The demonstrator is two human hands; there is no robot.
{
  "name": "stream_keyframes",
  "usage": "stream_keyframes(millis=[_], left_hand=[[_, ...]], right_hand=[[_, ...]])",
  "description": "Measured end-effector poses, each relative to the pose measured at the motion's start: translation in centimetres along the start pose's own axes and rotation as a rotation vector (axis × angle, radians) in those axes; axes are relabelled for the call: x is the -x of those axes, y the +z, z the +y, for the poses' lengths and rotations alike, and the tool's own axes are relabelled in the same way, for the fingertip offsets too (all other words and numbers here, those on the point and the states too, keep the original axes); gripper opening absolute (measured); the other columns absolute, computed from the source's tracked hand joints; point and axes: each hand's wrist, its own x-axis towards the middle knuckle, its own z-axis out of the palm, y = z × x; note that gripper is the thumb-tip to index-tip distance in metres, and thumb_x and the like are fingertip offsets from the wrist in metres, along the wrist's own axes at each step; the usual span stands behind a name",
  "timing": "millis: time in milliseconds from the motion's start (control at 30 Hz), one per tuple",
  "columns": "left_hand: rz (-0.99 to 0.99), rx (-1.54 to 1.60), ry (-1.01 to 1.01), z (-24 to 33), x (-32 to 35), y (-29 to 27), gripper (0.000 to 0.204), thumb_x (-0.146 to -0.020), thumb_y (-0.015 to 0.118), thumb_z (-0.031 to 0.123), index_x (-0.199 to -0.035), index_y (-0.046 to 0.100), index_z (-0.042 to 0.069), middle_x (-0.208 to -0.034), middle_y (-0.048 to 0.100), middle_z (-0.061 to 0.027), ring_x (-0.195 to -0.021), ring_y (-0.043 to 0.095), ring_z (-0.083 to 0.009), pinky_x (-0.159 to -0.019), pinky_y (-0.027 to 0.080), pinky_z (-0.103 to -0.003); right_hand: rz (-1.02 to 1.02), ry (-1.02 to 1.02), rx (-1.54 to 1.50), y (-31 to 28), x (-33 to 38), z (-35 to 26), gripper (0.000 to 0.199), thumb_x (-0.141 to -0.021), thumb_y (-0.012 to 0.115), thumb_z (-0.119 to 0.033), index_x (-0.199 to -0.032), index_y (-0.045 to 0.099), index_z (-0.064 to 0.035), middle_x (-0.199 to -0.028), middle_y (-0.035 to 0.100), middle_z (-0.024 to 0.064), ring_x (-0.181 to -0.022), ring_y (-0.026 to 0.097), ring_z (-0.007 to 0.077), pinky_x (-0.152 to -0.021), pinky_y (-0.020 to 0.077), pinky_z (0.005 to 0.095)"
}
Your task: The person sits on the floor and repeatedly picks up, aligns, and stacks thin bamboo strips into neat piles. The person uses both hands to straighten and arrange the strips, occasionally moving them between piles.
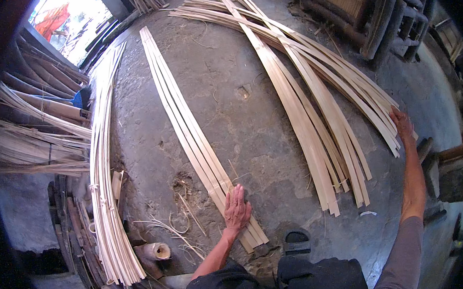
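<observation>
My left hand lies flat, fingers stretched out, on the near part of a narrow row of pale bamboo strips. These strips lie side by side on the floor and run away from me. Far to the right, my right hand is closed at the near ends of a fanned bundle of bamboo strips; its fingertips are partly hidden. That bundle crosses another group of strips, whose near ends point toward me.
A long tied bundle of thin strips lies at the left. Near it are a cut bamboo tube and loose shavings. A dark sandal shows by my knees. Dark bamboo furniture stands far right, on the concrete floor.
</observation>
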Motion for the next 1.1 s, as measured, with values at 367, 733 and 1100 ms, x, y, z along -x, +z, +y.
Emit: stream_keyframes(millis=[367,733,1100], left_hand=[[0.199,0.421,-0.019,-0.6,0.1,0.2,0.069,-0.086,0.058,0.009,-0.146,0.025,0.003,-0.150,0.031,-0.0198,-0.139,0.031,-0.0340,-0.115,0.027,-0.042],[0.344,0.145,-0.250,-2.5,3.3,0.4,0.065,-0.086,0.060,0.017,-0.143,0.031,0.001,-0.147,0.033,-0.0194,-0.140,0.028,-0.0319,-0.116,0.018,-0.048],[0.244,0.130,-0.270,-1.2,4.2,2.1,0.068,-0.090,0.055,0.022,-0.146,0.025,0.000,-0.154,0.023,-0.0166,-0.145,0.019,-0.0300,-0.117,0.015,-0.047]], right_hand=[[-0.336,-0.102,-0.571,13.7,11.3,-17.3,0.043,-0.093,0.054,-0.026,-0.128,0.054,-0.0015,-0.109,0.064,0.0031,-0.098,0.060,0.0184,-0.087,0.0477,0.0351],[-0.514,-0.423,-0.663,15.5,33.6,-42.6,0.031,-0.087,0.065,-0.028,-0.106,0.056,-0.0051,-0.086,0.065,0.0141,-0.083,0.065,0.0308,-0.070,0.0505,0.0426],[-0.166,0.076,-1.083,0.8,24.0,-36.2,0.033,-0.094,0.062,-0.029,-0.112,0.063,-0.0013,-0.076,0.062,0.0001,-0.067,0.056,0.0092,-0.060,0.0445,0.0255]])
